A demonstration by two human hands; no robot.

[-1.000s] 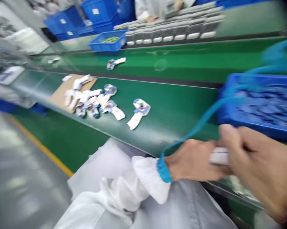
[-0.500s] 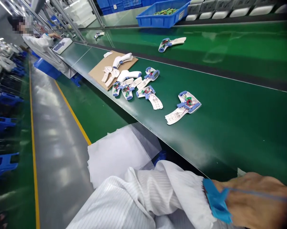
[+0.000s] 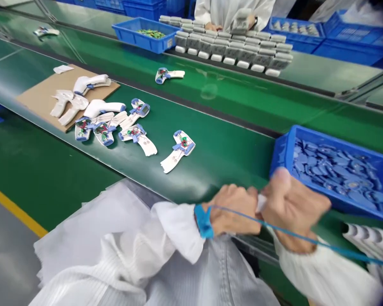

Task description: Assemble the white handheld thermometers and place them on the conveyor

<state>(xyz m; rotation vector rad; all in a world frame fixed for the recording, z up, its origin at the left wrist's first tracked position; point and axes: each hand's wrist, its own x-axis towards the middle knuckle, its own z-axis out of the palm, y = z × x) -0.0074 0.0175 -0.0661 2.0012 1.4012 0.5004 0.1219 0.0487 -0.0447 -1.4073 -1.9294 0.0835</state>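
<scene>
White pc point(image 3: 260, 204) (mostly hidden, blurred) is grasped betw. L hand point(image 3: 235, 209) & R hand point(image 3: 293, 206), fingers curled round it. Flat, rounded blue pcs point(image 3: 341, 176) lie in blue bin point(image 3: 281, 153) nearby.

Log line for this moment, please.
left hand: gripping white piece | right hand: gripping same piece | white piece: mostly hidden | blue bin: blue parts inside

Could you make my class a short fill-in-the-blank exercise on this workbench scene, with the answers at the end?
1. Between the left hand and right hand, the visible bit of the held object is ____.
2. The blue wristband is worn on the person's own ____ side.
3. The cardboard sheet lies on a work surface coloured ____.

Missing words: white; left; green.
</scene>
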